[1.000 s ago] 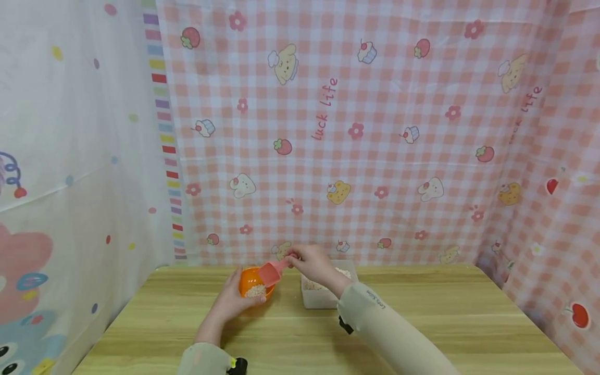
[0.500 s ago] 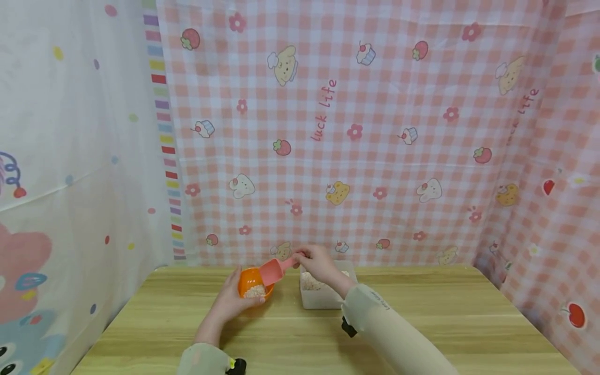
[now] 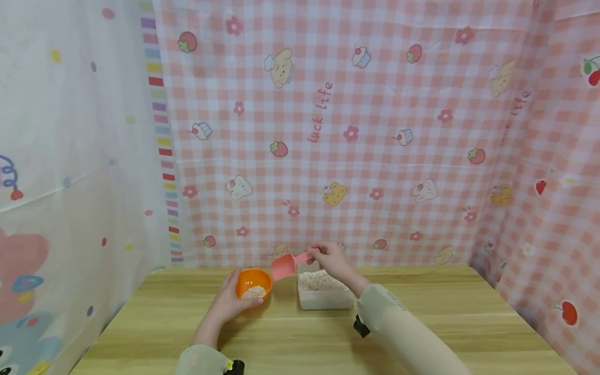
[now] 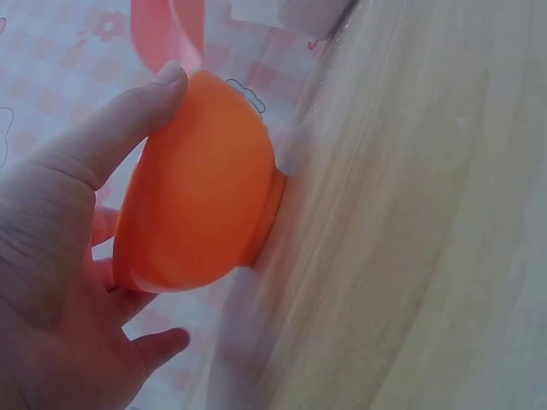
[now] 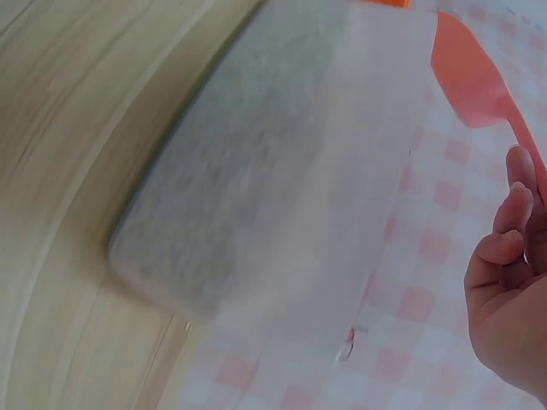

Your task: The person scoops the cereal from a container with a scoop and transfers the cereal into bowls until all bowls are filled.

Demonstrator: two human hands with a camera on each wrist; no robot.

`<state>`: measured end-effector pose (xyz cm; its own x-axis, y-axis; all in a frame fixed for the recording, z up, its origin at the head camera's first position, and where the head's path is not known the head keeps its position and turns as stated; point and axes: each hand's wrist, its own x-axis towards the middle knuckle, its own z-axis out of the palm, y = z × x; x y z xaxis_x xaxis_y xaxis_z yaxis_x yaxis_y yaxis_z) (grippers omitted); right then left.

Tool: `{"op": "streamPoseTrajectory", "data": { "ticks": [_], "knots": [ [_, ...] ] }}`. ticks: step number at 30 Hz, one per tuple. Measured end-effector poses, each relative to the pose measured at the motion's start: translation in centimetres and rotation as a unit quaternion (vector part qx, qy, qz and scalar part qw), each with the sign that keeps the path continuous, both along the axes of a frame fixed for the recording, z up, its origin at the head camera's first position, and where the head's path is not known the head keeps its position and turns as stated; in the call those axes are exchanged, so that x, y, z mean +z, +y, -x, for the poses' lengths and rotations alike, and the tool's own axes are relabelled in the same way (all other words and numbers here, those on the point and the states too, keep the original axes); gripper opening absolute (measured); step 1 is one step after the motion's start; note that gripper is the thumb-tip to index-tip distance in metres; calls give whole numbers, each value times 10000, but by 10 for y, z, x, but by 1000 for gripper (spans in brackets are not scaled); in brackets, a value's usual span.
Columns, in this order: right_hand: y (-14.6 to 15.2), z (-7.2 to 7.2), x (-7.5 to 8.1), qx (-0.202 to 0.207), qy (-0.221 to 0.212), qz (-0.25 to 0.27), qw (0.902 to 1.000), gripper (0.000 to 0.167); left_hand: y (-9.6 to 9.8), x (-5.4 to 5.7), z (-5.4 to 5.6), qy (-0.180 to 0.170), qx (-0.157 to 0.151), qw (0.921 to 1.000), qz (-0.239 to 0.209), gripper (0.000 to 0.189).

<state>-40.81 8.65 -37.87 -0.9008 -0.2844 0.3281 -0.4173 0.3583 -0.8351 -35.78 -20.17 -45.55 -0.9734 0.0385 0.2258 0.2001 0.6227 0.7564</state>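
Note:
My left hand [image 3: 228, 301] grips an orange bowl [image 3: 255, 275] by its side, thumb along the near rim and fingers round the far side. Some pale flakes [image 3: 254, 292] lie in the bottom of it. In the left wrist view the bowl [image 4: 201, 188] has its foot at the wooden tabletop. The handle of a pink scoop [image 3: 284, 266] is pinched in my right hand [image 3: 332, 259], above and left of a translucent box [image 3: 325, 300] of pale flakes [image 3: 320, 280]. The scoop's head hangs just right of the bowl, tilted, its visible inside bare of flakes.
Bowl and box stand near the back of the wooden table [image 3: 300, 344], a short gap between them. A pink checked cloth [image 3: 389, 156] hangs right behind the table, and a white patterned one [image 3: 94, 182] closes off the left side.
My right hand has moved right with the scoop, from over the bowl's rim to the gap between bowl and box. The left hand still holds the bowl in place.

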Motion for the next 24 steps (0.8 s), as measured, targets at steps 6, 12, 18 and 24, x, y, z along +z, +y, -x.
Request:
{"op": "streamPoseTrajectory", "data": {
  "ticks": [6,12,18,24],
  "knots": [
    [23,2,0,-270,-96,80,9996,28,1,8,-3,9,37,10000,70,106],
    [45,0,4,-425,-37,153,9990,29,7,23,-2,110,-22,9999,-126,98],
    [65,1,9,-506,-121,94,9986,28,23,39,-3,323,-201,9991,-170,98],
    [80,-1,12,-722,-128,-65,9973,31,46,50,-2,562,-478,9972,-139,94]
  ]
}}
